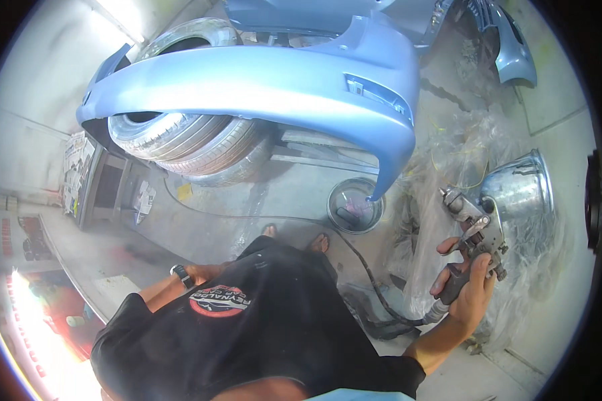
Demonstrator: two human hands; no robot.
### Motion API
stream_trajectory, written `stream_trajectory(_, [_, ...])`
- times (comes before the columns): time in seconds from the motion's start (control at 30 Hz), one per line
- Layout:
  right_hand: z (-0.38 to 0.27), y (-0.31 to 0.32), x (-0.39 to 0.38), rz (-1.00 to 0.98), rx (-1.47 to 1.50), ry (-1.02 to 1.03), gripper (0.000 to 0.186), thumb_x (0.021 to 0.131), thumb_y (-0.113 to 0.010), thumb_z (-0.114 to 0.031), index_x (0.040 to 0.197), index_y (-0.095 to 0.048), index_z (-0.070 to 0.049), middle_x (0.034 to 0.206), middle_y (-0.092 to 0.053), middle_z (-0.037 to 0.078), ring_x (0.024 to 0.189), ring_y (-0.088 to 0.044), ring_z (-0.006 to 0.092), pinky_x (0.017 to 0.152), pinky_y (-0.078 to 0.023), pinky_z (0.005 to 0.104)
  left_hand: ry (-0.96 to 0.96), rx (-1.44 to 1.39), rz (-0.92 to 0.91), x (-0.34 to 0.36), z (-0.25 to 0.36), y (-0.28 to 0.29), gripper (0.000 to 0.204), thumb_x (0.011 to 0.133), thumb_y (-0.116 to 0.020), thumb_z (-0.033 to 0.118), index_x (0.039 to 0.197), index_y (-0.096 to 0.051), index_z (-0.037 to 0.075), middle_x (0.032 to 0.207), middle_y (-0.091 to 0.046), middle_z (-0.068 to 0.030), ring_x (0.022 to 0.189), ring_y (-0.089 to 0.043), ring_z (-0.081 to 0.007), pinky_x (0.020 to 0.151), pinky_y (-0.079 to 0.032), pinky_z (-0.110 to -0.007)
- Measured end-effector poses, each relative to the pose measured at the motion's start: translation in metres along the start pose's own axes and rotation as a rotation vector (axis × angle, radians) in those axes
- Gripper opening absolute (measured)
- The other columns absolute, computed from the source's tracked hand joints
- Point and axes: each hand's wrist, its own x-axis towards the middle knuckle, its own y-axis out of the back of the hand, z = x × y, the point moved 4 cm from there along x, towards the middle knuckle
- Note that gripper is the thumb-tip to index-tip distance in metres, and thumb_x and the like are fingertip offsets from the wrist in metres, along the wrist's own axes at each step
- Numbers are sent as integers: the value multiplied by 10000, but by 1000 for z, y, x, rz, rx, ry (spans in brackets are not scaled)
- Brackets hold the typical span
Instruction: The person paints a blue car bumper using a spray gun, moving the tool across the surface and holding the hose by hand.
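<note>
My right hand [475, 284] is wrapped around the dark grip of a metal spray gun [476, 230], raised at my right side. A silver cup [518, 187] shows beside the gun's front end and appears to be attached. From the bottom of the grip runs a dark air hose [371, 274], which trails down and across the floor to the left. My left hand [206, 273] rests low against my waist, with a watch on its wrist; its fingers are mostly hidden by my black shirt. Ahead of me a glossy light blue car bumper [247, 80] lies over several stacked tyres [201, 144].
A round metal basin [356, 206] with a dark object inside stands under the bumper's right end. Crumpled clear plastic sheeting [435, 194] covers the right side. More blue body panels [512, 50] stand at the back. A paper-covered stand [90, 180] is at left, near the wall.
</note>
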Motion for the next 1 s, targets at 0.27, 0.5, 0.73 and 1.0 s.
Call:
stream_trajectory(0.27, [-42,-52,8,187,-128,51,643,1040,-478,-514,1303,-591,62,934,-673,171,403,-498,159,382,-382,272,-44,-14,-33,-20,-39,20,1092,882,-731,370,1624,-8,22,1676,-174,-210,1543,-224,-308,1249,-205,-398])
stream_trajectory(0.5, [-83,-158,9,222,-264,195,643,1013,-574,-498,1323,-577,65,1031,-669,179,553,-555,174,370,-414,248,-62,-9,-109,-78,-117,80,1109,874,-740,375,1623,-3,22,1677,-169,-211,1544,-220,-308,1249,-204,-400])
stream_trajectory(0.73, [-126,-291,31,425,-557,30,545,1019,-583,-457,1214,-629,50,940,-709,113,507,-542,128,386,-407,231,-87,-12,-204,-145,-209,153,1125,865,-749,380,1623,1,22,1678,-164,-212,1545,-216,-309,1249,-202,-402])
stream_trajectory(1.0, [-162,-367,99,352,-926,22,580,959,-651,-532,1042,-658,41,818,-689,80,411,-495,123,394,-413,264,-132,-34,-278,-171,-264,200,1144,854,-760,385,1622,6,21,1679,-159,-213,1547,-212,-310,1249,-201,-404])
